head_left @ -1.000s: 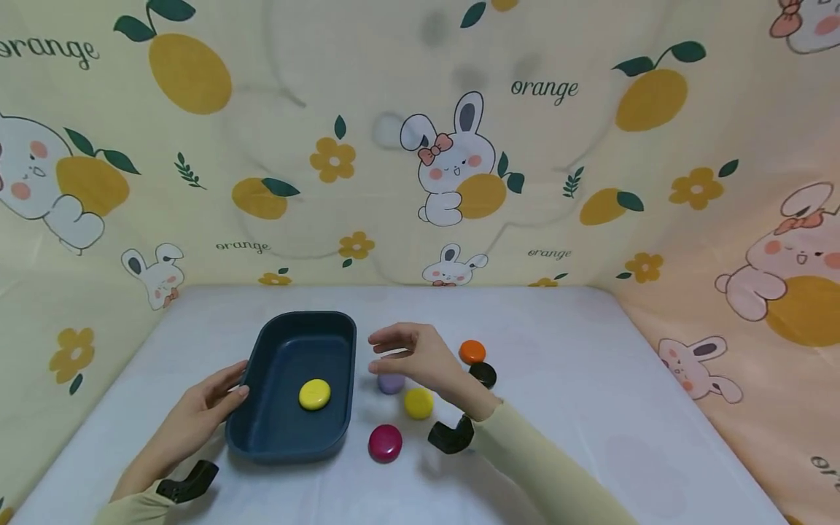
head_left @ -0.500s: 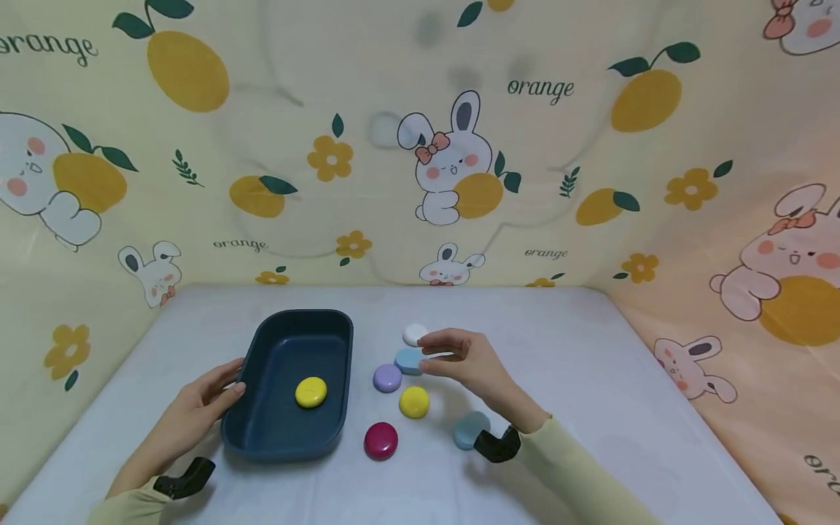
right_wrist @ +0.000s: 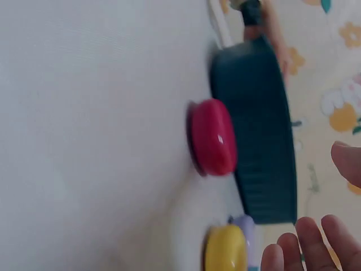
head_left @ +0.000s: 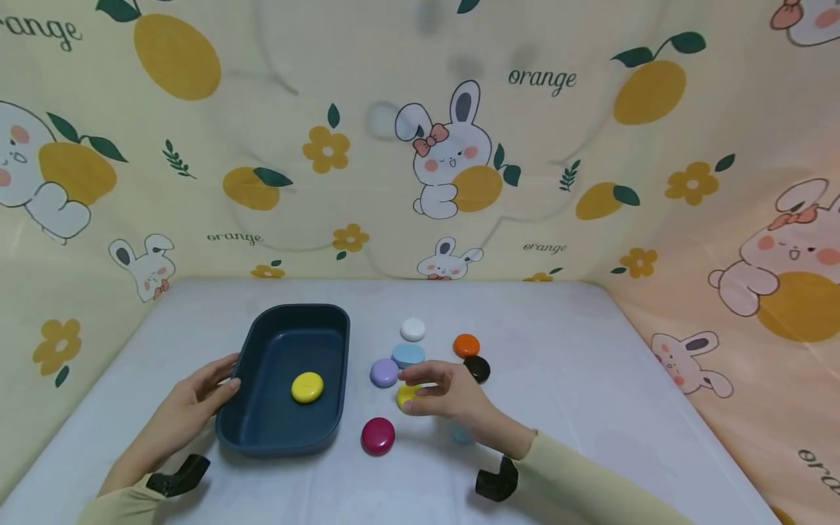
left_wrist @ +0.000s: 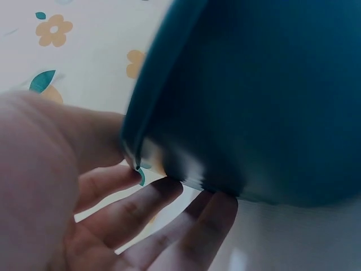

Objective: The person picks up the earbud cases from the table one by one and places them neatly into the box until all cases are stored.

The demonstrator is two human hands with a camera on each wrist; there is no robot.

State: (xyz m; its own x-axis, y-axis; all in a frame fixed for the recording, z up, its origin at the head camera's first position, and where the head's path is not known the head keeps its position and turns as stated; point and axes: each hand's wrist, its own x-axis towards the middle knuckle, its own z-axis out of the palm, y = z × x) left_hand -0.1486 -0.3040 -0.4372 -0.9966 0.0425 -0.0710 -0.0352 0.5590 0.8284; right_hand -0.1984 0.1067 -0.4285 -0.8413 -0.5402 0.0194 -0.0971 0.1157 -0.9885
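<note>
Two hands well apart: left hand (head_left: pixel 180 415) pinches left wall of blue tray (head_left: pixel 272 379); right hand (head_left: pixel 459 401), loosely spread, holding nothing, hovers over yellow disc (head_left: pixel 407 394) right of tray. Disc looks light, stiff, slick; best pinched across rounded edge.

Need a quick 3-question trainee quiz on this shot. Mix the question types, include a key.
1. Multiple choice: how many discs lie inside the tray?
A) None
B) One
C) Three

2. True or false: the right grip is holding the black disc.

3. Fill in: the ___ grip is touching the tray.

Key:
1. B: just the yellow disc.
2. False: no disc shows in its fingers; in the head view it partly covers the other yellow disc, outside the tray.
3. Left: the left grip holds the tray's side.
</note>
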